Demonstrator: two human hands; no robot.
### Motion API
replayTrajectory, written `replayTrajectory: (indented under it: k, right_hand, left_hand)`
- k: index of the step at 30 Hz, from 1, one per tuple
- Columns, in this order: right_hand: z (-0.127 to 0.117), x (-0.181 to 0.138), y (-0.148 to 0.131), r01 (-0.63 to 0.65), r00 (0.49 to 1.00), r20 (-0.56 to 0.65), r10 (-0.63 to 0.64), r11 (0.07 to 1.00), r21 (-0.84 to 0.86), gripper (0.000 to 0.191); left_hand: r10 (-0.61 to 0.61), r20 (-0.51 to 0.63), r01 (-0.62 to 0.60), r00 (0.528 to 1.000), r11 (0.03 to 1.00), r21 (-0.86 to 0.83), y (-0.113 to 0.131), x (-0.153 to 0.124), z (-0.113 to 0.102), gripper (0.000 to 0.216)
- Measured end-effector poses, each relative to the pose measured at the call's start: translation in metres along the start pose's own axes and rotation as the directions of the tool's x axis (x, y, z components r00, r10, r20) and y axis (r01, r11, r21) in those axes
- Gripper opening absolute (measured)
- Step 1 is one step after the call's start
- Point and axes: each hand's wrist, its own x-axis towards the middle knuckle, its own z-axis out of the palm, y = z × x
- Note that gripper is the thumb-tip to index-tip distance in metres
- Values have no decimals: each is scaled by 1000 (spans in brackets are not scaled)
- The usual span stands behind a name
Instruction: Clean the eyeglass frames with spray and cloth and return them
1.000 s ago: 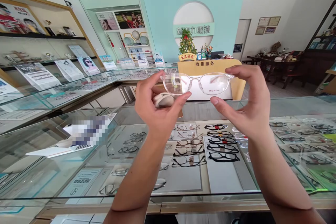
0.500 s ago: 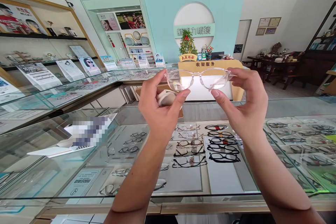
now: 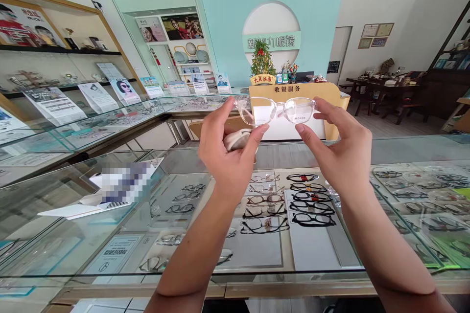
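Note:
A pair of clear-framed eyeglasses (image 3: pixel 280 104) is held up level above the glass counter, its lenses facing along my line of sight. My left hand (image 3: pixel 227 159) pinches the left end of the frame between thumb and fingers. Tucked in that same palm is a bunched cream cloth (image 3: pixel 238 140), partly hidden by the thumb. On the other side, my right hand (image 3: pixel 341 146) grips the right end of the frame with thumb and forefinger. Pale printing shows on the right lens.
Beneath my arms lies a glass display case (image 3: pixel 257 254) with rows of eyeglasses (image 3: pixel 312 205) inside. An open white box (image 3: pixel 121 195) rests on the counter at left. Further off stand a cashier desk (image 3: pixel 332 102), a potted plant (image 3: pixel 261 61) and wall shelves (image 3: pixel 58 51).
The eyeglasses have turned slightly, with the right end shifting a little left. My left hand has moved slightly to the right and down.

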Motion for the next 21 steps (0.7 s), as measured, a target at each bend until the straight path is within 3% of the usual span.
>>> replayTrajectory:
  k: [6,11,17,21]
  right_hand:
    - [1,-2,1,22,999,-40,-24,999,-50,49]
    - [0,-1,0,64,996,-57,-67,997,-43,48]
    - [2,-1,-4,163,979,-124,-164,986,-17,45]
    - [5,-2,-5,175,975,-135,-177,984,-30,45]
  left_hand:
    - [33,-11,-33,999,999,10,2,-1,2,64]
    - [-17,-7,17,1000,999,-49,1,0,1,65]
    - [-134,183,175,974,956,-234,-11,5,5,60]
    - [-150,217,206,965,942,-264,-18,4,9,59]
